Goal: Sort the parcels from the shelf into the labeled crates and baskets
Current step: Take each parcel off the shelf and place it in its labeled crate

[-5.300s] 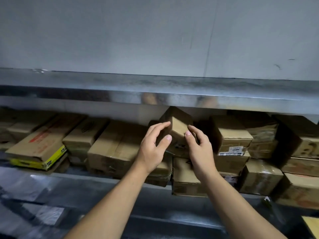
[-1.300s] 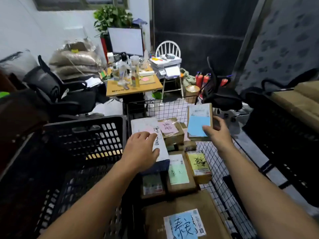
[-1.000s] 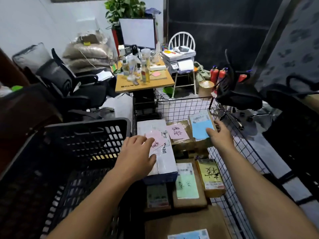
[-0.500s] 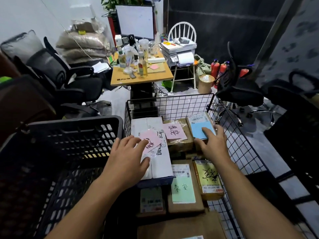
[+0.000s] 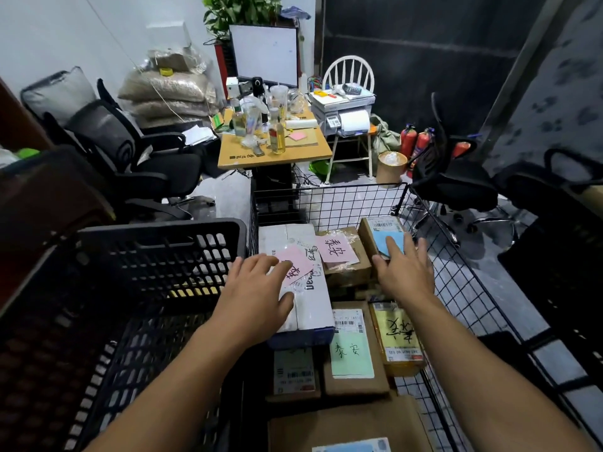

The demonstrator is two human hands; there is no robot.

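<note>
**Item:** small cardboard parcel with blue label (image 5: 381, 235), lying flat and label up in the far right corner of the wire basket (image 5: 456, 282). It sits just beside a brown parcel with pink note (image 5: 339, 252) and on top of other cartons.

**Handling, as judged:** light; stiff corrugated walls; a dry surface unlikely to slip. Nothing marks it as fragile, and the contents are unknown.

**Best hold:** across the two long sides, thumb on one and fingers on the other. The top face is label paper, fit for pressing only.

**Right hand** (image 5: 406, 275): fingers straight, laid flat on the parcel's near end, gripping nothing.

**Left hand** (image 5: 257, 288): fingers spread, palm down on the white box (image 5: 313, 308) and its pink note, holding nothing.

**Edges:** the basket's wire wall stands close to the parcel's right and far sides, leaving little room for fingers there. The rim of the black plastic crate (image 5: 163, 243) rises just left of the white box.

**Open room:** straight up, then back toward the body over the green-labelled parcel (image 5: 352, 357) and the yellow parcel (image 5: 398, 340). An office chair (image 5: 456, 187) stands beyond the basket's far right corner
</note>
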